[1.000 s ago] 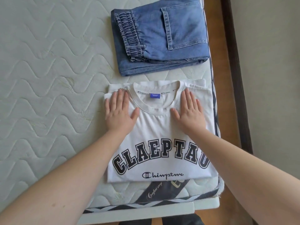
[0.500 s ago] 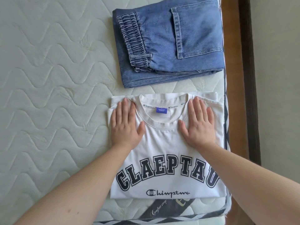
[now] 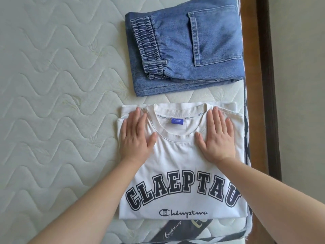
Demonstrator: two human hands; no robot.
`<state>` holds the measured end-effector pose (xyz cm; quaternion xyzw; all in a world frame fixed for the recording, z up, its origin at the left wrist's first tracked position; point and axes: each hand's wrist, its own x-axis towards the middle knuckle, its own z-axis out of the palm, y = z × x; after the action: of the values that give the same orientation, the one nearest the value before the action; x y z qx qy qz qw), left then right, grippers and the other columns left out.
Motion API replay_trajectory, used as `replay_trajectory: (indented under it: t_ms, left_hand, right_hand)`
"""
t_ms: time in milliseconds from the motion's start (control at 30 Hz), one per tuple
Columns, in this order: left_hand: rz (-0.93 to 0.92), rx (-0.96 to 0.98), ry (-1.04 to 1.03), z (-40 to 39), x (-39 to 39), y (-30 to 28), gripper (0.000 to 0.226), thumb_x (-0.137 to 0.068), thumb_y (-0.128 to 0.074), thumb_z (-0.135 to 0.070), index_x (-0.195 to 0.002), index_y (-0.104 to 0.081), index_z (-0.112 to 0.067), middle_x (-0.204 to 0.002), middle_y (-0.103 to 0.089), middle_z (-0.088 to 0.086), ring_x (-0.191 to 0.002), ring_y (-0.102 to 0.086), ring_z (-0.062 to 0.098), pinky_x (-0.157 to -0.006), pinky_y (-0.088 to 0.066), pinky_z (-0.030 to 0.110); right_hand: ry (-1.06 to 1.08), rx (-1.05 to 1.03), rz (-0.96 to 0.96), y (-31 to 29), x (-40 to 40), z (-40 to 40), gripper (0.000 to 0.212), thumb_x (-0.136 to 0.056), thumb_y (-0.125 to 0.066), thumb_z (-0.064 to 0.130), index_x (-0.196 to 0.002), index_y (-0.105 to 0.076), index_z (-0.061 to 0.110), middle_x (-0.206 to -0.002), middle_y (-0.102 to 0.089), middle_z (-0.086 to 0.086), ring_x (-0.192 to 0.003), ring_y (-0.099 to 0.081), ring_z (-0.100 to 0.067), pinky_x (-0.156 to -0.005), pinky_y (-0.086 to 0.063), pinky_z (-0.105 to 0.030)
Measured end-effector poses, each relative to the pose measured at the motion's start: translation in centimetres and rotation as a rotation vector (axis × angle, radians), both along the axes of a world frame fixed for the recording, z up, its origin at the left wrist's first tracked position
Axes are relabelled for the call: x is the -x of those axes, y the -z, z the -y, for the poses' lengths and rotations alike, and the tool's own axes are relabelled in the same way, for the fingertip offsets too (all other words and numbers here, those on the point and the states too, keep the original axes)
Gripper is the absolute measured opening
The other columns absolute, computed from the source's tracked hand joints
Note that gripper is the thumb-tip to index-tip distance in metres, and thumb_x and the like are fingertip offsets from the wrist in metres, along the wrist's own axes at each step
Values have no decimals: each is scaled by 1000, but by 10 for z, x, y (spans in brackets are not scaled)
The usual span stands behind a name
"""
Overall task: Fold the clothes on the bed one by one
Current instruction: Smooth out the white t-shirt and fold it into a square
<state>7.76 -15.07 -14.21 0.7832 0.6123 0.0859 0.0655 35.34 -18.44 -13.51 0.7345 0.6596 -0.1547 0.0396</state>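
A white T-shirt [image 3: 179,166] with dark block lettering lies folded into a rectangle near the bed's right front corner, collar facing away from me. My left hand [image 3: 136,136] presses flat on its left shoulder, fingers straight. My right hand [image 3: 218,138] presses flat on the right shoulder in the same way. Beyond the shirt lies a folded pair of blue jeans [image 3: 184,48], elastic waistband on the left and back pocket facing up.
The quilted pale mattress [image 3: 52,103] stretches bare to the left. Its right edge runs just past both garments, with a wooden bed frame [image 3: 253,85] and a pale floor beyond. A dark printed label sits at the mattress's front edge.
The view has shifted, so both garments sit lower and further right in the frame. Both hands stay flat on the shirt's shoulders, almost unmoved.
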Motion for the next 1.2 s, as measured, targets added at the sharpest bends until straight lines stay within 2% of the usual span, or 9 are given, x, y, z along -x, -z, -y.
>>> replay_trajectory:
  t_ms: [233,400,500,733,833,900,1000,1100,1200]
  left_hand:
    - [-174,198,119,-18,-20,-2,70,-100,-20,-51,-157,-12,-11,-164,-10,6,-152,-9,20,-122,-12,44]
    - [-92,268,161,-26,-6,-7,67,-99,-16,-48,-157,-7,-16,-165,-4,1,-151,-3,14,-122,-2,38]
    - [-62,248,9,-23,17,-11,66,-99,-11,-44,-156,-11,-10,-164,-8,5,-151,-4,16,-122,-2,39]
    - [-166,406,-7,-29,24,4,69,-101,-11,-51,-155,14,-17,-163,20,0,-148,22,14,-121,11,37]
    - [-224,374,-63,-26,26,-5,69,-100,-10,-52,-157,9,-17,-164,14,1,-150,15,13,-119,12,35]
    - [-200,262,-137,0,20,-19,67,-101,-12,-48,-157,0,-13,-165,1,5,-152,2,18,-120,9,35]
    - [-119,251,-44,73,2,-28,68,-100,-17,-47,-156,-4,-10,-164,-7,8,-152,-7,20,-123,-6,38]
    - [-136,320,-19,155,-1,-24,68,-99,-23,-46,-156,-11,-11,-164,-12,8,-151,-11,21,-121,-17,42]
    - [-183,370,-36,205,6,-26,68,-99,-23,-47,-156,-15,-10,-164,-10,8,-151,-11,23,-121,-16,45]
  right_hand:
    - [-2,-19,-6,-4,6,-18,75,-98,-23,58,-157,-5,16,-164,-2,-1,-151,2,-14,-123,-1,-36]
    - [-27,5,-31,-16,-11,-24,69,-99,-18,60,-157,-3,26,-164,1,6,-150,4,-10,-122,2,-32]
    - [-3,-22,2,-22,-31,-8,69,-100,-20,55,-157,-3,20,-164,-1,2,-151,3,-12,-123,1,-33]
    - [22,112,31,-6,-65,19,71,-100,-11,56,-156,8,17,-163,13,1,-150,12,-11,-121,3,-30]
    - [28,163,57,-10,-62,10,71,-99,-8,56,-156,9,16,-163,15,-1,-149,13,-11,-121,6,-30]
    - [58,105,79,-22,-55,17,71,-100,-14,53,-156,6,15,-164,10,-2,-150,10,-12,-121,6,-31]
    - [45,-31,6,-41,-33,58,70,-101,-30,42,-156,-3,9,-164,0,-5,-151,3,-14,-122,1,-32]
    - [-70,40,-74,-39,-3,134,66,-102,-37,37,-157,-10,12,-163,-4,-3,-151,-3,-17,-123,-2,-33]
    - [-119,92,-72,-35,14,200,66,-99,-32,44,-156,-17,13,-162,-12,-4,-151,-9,-19,-122,-6,-36]
